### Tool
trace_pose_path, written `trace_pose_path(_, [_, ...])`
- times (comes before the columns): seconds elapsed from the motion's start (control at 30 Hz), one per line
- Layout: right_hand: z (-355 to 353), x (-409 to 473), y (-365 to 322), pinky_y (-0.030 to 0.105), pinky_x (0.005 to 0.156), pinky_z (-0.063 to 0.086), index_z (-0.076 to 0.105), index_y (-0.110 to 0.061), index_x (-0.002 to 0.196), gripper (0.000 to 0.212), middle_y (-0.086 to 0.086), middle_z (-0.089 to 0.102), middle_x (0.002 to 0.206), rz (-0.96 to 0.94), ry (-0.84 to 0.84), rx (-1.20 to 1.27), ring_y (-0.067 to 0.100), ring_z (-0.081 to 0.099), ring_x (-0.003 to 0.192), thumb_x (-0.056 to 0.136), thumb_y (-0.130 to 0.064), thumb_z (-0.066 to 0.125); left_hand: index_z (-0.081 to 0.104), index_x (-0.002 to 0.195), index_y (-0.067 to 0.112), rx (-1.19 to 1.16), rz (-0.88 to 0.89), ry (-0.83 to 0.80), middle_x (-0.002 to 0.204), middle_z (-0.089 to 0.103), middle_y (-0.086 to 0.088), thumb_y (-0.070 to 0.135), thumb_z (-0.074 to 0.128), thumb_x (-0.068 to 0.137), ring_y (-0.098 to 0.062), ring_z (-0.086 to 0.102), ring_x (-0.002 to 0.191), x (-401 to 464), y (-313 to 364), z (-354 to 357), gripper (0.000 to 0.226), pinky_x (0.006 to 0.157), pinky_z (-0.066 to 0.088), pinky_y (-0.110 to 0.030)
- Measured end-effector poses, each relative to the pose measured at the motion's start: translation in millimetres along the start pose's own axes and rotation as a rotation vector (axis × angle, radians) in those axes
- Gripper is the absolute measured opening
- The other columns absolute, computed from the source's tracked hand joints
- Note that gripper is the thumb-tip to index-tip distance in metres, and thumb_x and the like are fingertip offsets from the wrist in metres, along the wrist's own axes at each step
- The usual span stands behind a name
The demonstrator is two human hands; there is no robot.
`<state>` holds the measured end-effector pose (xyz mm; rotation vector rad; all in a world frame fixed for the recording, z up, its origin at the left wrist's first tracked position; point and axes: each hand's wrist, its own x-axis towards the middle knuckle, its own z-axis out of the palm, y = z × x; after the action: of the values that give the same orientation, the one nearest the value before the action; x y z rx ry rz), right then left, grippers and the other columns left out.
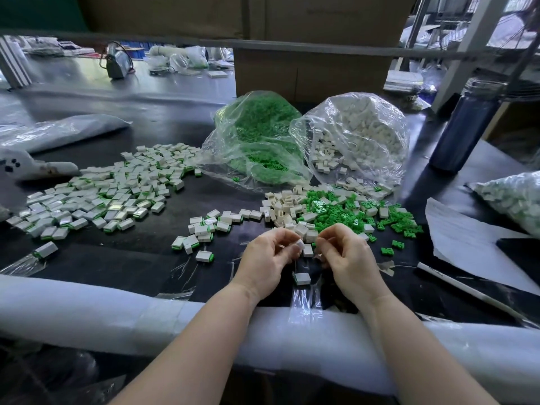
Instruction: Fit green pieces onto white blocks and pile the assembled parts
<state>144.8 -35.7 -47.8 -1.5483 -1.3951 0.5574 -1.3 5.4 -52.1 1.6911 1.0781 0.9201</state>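
My left hand (pixel 267 260) pinches a white block (pixel 299 245) between thumb and fingers near the table's front. My right hand (pixel 346 255) is close beside it with fingers curled; what they hold is hidden. Just beyond lie loose white blocks (pixel 285 206) and a scatter of green pieces (pixel 350 211). A wide pile of assembled parts (pixel 117 188) spreads on the left. One assembled part (pixel 302 278) lies between my wrists.
An open bag of green pieces (pixel 260 141) and an open bag of white blocks (pixel 356 135) stand behind. A dark bottle (pixel 464 127) is at the right, with a sealed bag (pixel 514 200) and paper (pixel 467 238). Foam padding (pixel 87 311) lines the table's edge.
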Motion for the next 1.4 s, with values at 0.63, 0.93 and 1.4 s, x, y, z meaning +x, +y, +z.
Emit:
trace_pose_path(0.63, [-1.0, 0.2, 1.1, 0.028, 0.072, 0.054, 0.063, -0.018, 0.076, 0.016, 0.0, 0.065, 0.072, 0.077, -0.048, 0.06, 0.016, 0.062, 0.071, 0.081, -0.004, 0.068, 0.063, 0.087, 0.021, -0.14, 0.029, -0.001, 0.078, 0.065, 0.003, 0.007, 0.062, 0.086, -0.006, 0.061, 0.074, -3.0, 3.6, -2.2, 0.014, 0.076, 0.05, -0.016])
trace_pose_path(0.93, [-1.9, -1.1, -1.6, 0.014, 0.067, 0.049, 0.065, -0.022, 0.076, 0.022, -0.007, 0.066, 0.072, 0.015, -0.019, 0.135, 0.006, 0.061, 0.069, 0.082, -0.002, 0.068, 0.066, 0.09, 0.016, -0.213, 0.025, 0.036, 0.082, 0.066, -0.002, 0.0, 0.061, 0.086, -0.004, 0.06, 0.068, -2.9, 4.4, -4.3, 0.017, 0.068, 0.051, -0.015])
trace_pose_path(1.4, [0.2, -2.2, -6.3, 0.018, 0.059, 0.05, 0.067, -0.017, 0.073, 0.02, -0.005, 0.066, 0.062, -0.013, -0.077, 0.258, 0.005, 0.06, 0.058, 0.079, 0.002, 0.069, 0.054, 0.088, 0.01, -0.399, -0.072, -0.081, 0.076, 0.066, -0.003, -0.002, 0.056, 0.088, -0.007, 0.065, 0.064, -3.0, 4.8, -4.5, 0.012, 0.06, 0.053, -0.02])
